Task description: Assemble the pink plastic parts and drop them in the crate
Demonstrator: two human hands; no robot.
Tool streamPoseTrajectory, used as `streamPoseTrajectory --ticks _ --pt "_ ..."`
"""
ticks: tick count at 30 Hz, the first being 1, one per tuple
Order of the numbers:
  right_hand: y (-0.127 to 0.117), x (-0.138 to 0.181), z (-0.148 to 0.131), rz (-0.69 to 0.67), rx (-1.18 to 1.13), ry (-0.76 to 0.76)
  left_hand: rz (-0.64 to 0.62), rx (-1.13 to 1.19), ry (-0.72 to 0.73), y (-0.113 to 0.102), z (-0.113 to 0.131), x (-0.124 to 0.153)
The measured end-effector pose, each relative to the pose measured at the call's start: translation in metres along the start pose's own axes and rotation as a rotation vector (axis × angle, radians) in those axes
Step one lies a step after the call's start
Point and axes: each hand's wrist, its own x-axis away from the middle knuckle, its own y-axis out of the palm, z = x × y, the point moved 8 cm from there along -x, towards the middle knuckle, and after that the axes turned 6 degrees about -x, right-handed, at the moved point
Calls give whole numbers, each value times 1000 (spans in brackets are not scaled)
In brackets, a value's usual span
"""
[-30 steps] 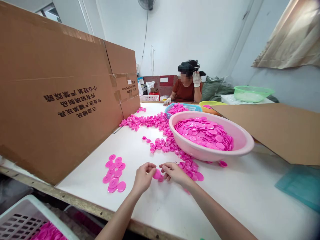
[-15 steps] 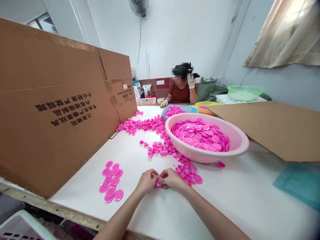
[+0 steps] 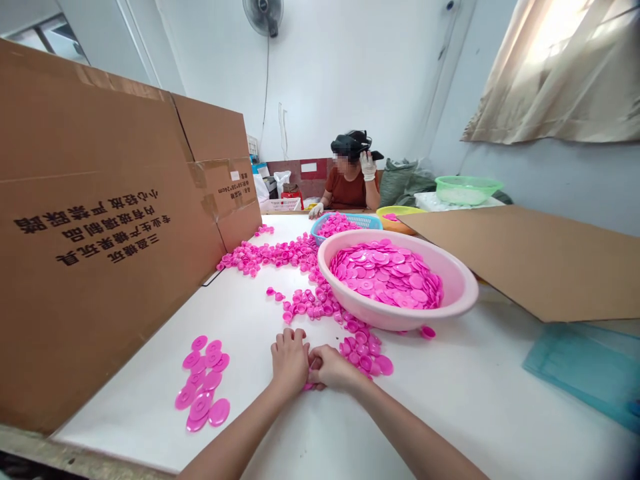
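The left hand has turned palm-down, its hold impossible to tell; the right hand pinches a pink plastic piece between them, probably light, stiff, slick, best gripped by its rim.

Watching from my end, I see a bare left hand and a bare right hand, with slender fingers and narrow wrists. The left forearm and right forearm are uncovered, slim and smooth; the nails are too small for me to judge fairly.
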Motion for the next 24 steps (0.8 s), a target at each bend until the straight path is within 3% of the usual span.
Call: streamPoseTrajectory --ticks 3,6,10,13,16,18,20,21,24 --pt "4 -3 0 -107 10 120 -3 -30 47 3 5 1" --pt "6 -5 -3 -153 11 164 -34 1 5 9 -2 -1" --pt "3 -7 -1 -53 1 153 -35 57 -62 14 -15 -2" --pt "2 -4 3 14 4 114 -12 87 -30 12 -12 -2" --pt "9 1 -1 -4 -20 64 -126 171 32 13 -4 -1" --pt "18 3 -15 -85 -18 -8 -205 283 44 5 -10 4" --pt "23 4 -40 -147 39 -133 -187 367 -2 -19 -42 14" --pt "21 3 -54 -132 101 -211 -147 363 -57 -34 -70 23" --pt "-8 -8 -92 173 467 -447 20 116 -393 -91 -194 76"
